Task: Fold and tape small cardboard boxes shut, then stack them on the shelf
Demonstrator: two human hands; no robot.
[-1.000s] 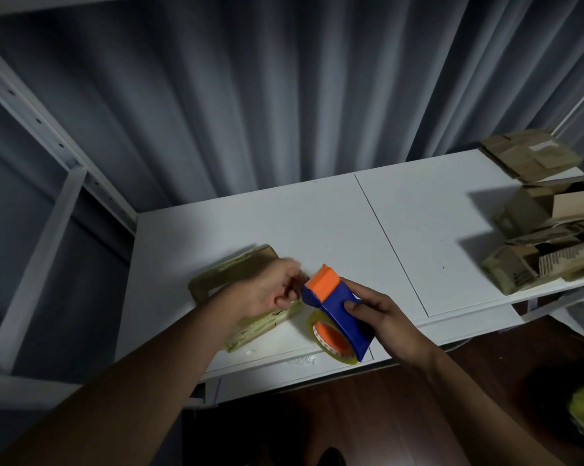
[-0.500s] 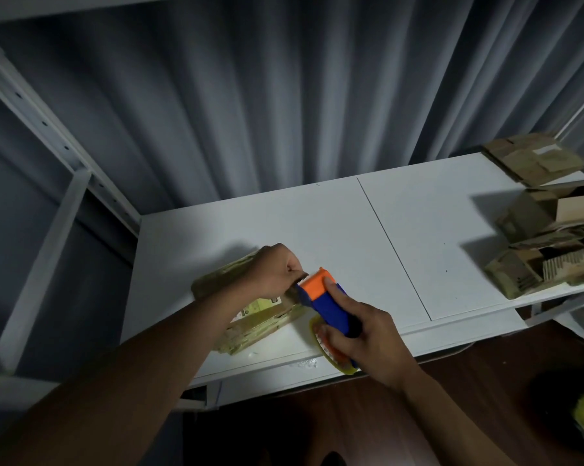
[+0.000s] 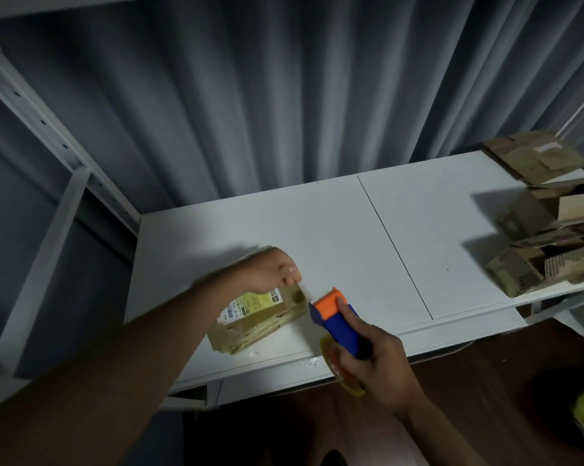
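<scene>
Head view shows two bare hands over one white shelf board [image 3: 334, 230], which carries a thin dark seam line down its middle. One small cardboard box [image 3: 257, 317] with a printed label lies flat near the shelf's front edge, on the left half. The left hand [image 3: 272, 270] rests on the far end of that box, fingers curled down over its edge and gripping it, so the box sits directly beneath and just in front of the palm. One tape dispenser [image 3: 337, 322], blue-bodied with an orange head, is held in the right hand [image 3: 378, 368], whose fingers wrap round the handle with the forefinger stretched along the top toward the orange part. The dispenser's head is just beside the box's right end, a narrow gap apart; whether a strip of tape joins them is too faint to tell. One yellowish roll of tape [image 3: 341, 371] shows below the fist. At the shelf's far right lies a heap of other cardboard boxes [image 3: 546, 237], roughly four, some with open flaps, well apart from both hands. Grey curtain [image 3: 284, 95] hangs behind.
</scene>
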